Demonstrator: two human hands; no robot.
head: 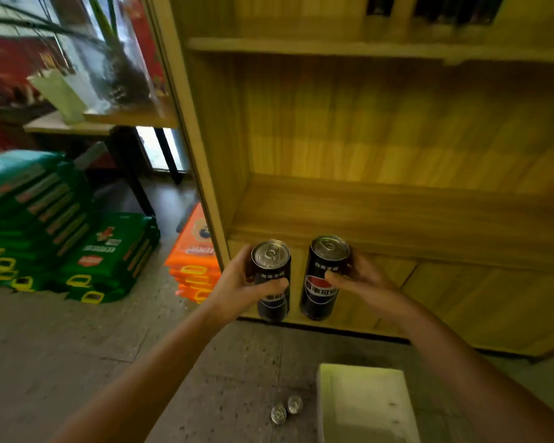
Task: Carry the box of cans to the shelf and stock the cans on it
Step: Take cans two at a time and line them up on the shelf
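2 cans in both hands

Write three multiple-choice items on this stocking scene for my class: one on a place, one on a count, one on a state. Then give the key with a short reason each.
1. Where is the white box?
A. on the floor, below the right arm
B. on the shelf board
C. on the green packs

2. How many cans stand on the floor beside the box?
A. none
B. two
C. five

3. What state is the shelf board ahead in?
A. full of cans
B. bare
C. holding one can

Key: 1 A, the box sits on the tiled floor. 2 B, two can tops show left of it. 3 B, nothing stands on the board; the left hand and right hand each hold a black can in front of it.
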